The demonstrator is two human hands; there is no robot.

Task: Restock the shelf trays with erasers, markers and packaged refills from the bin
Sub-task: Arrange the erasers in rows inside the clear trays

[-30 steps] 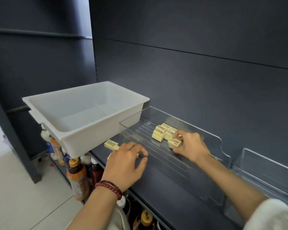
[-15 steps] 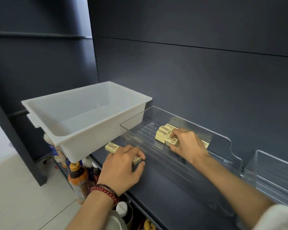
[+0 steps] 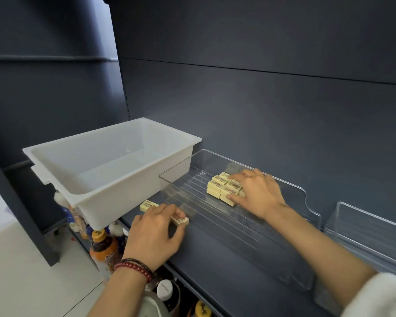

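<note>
Dark shelf (image 3: 204,259): erasers (image 3: 217,187) in clear tray (image 3: 215,221)

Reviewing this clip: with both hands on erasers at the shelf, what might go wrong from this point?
1. A free eraser lies on the bare shelf outside the clear tray, beside the left hand, which grips a second eraser. A careless sweep might knock it off toward the bottles below.
2. The right hand presses the eraser block in the tray. Too hard a shove might scatter its rows.

Glossy clear-plastic tray (image 3: 215,161) (matt white bin (image 3: 114,202))
</note>
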